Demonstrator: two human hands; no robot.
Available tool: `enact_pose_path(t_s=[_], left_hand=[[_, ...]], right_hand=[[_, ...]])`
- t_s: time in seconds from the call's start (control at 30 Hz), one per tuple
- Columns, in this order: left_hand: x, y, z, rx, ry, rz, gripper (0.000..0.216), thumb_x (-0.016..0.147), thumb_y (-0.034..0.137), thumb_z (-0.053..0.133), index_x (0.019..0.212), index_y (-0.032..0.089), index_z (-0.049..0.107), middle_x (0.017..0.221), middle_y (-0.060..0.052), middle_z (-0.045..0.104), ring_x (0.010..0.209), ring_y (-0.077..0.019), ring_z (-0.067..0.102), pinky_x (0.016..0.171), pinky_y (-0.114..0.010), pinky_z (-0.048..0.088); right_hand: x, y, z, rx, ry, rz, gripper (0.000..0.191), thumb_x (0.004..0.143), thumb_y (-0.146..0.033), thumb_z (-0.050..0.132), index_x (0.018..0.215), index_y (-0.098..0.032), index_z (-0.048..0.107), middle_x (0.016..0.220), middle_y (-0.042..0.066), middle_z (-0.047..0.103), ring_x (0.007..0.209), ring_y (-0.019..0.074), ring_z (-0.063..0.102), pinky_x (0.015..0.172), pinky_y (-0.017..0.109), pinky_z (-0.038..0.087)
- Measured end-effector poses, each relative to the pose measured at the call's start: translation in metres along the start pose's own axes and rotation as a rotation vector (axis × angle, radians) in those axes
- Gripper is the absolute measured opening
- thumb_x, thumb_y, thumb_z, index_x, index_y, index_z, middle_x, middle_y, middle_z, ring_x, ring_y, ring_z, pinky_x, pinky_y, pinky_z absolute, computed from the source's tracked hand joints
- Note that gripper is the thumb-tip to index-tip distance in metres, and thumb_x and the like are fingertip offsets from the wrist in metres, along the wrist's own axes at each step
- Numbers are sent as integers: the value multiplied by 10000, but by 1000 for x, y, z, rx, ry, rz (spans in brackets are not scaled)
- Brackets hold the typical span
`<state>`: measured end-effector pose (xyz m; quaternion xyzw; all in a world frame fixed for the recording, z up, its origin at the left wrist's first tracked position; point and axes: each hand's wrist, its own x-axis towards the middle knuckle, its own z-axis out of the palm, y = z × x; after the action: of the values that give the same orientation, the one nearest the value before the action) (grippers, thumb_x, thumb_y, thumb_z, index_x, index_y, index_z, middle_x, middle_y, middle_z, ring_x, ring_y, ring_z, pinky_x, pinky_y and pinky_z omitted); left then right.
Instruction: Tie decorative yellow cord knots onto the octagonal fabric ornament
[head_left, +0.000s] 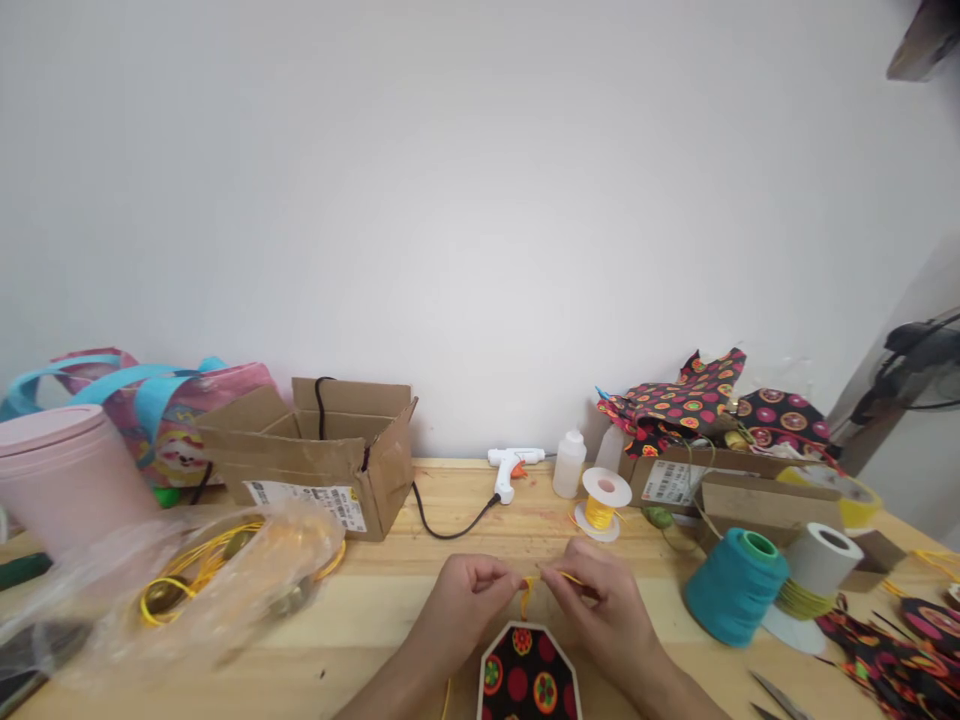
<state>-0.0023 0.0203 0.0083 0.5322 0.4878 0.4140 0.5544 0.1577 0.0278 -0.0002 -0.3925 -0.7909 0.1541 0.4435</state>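
My left hand (478, 592) and my right hand (596, 598) meet near the front middle of the table, each with fingers pinched on a thin yellow cord (527, 592). The cord runs between the fingertips and joins the top of an eight-sided, pale-edged piece (529, 675) covered in black fabric with red, orange and green round patterns. That piece lies below and between my hands, its lower part cut off by the frame. A strand of the cord also hangs down at its left side.
A white glue gun (510, 470), a clear bottle (570, 465) and a yellow cord spool (600, 505) stand behind my hands. An open cardboard box (322, 460) and plastic bag (277, 560) are left. Teal thread (735, 590), scissors (780, 695) and a fabric-filled box (675, 480) are right.
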Motion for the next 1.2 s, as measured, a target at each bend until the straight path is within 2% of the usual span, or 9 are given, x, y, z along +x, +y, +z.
enact_pose_path(t_s=[0.13,0.23,0.37,0.5,0.63,0.93,1.1,1.2], left_hand=[[-1,-6,-1,22,31,34,214,637,291,556,556,102,615,431,55,429,408,-61,294,393,-182,209],[0,-12,1,48,72,71,179,641,251,546,550,109,605,428,54,438,411,-66,330,398,-180,238],[0,-11,4,103,50,88,166,644,252,552,649,113,643,470,26,527,448,-90,420,434,-190,307],[0,-5,5,123,-6,111,191,662,250,540,703,125,679,589,-28,639,581,-148,535,539,-225,396],[-2,-4,3,97,-29,104,201,657,258,557,739,127,684,638,-40,671,628,-166,562,567,-234,414],[-2,-4,5,99,-6,66,263,650,341,543,575,119,663,534,-12,632,539,-153,521,498,-228,379],[-1,0,6,110,-2,58,257,630,344,559,543,121,651,532,-12,629,555,-159,528,523,-233,388],[-1,0,5,96,-6,41,261,629,352,561,566,115,651,530,-10,624,557,-161,531,525,-237,390]], right_hand=[[2,2,1,-11,-9,70,241,778,-258,452,630,-154,611,529,2,454,503,102,434,464,209,297],[2,1,2,-2,-38,81,235,772,-259,458,632,-150,613,538,6,468,514,103,443,467,207,301],[2,0,2,2,-55,96,235,769,-258,459,629,-149,614,538,5,467,511,101,440,468,207,299],[1,1,2,6,-59,106,240,771,-259,454,626,-151,611,542,1,464,513,98,436,472,208,297],[0,1,1,-1,-65,105,233,773,-259,453,641,-157,616,543,-4,465,514,96,434,475,207,294],[1,-3,0,-2,-35,59,235,777,-248,444,637,-158,609,544,0,473,516,101,441,474,211,302],[-1,-7,-2,18,-71,-46,249,784,-234,431,614,-149,592,545,2,459,519,96,441,482,209,304],[-1,-8,-3,18,-54,-51,258,783,-239,431,603,-147,591,536,-1,451,512,95,438,477,205,303]])
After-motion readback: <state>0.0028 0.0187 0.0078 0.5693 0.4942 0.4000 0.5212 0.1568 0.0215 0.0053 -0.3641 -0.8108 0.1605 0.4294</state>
